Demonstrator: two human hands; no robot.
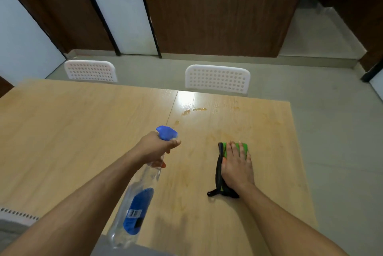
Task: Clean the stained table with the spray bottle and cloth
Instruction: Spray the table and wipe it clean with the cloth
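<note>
Left hand point(154, 148) wrapped around clear spray bottle point(136, 199) at 7 o'clock, right hand point(237, 164) spread flat on green cloth point(243, 148) at 5 o'clock, orange stains point(193, 110) at 12 o'clock on wooden table point(72, 131)

Even indoor light; white glare on the table point(62, 131) (far edge); wide-angle bending at edges; slightly soft.

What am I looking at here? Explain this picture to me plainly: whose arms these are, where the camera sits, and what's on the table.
The single picture comes from a camera worn on a person's head, looking down at their own bare arms. The left hand grips a clear plastic spray bottle with a blue nozzle, held above the light wooden table. The right hand presses flat on a green cloth with black edging. Orange, sticky-looking stains lie farther away. Two white perforated chairs stand behind.
</note>
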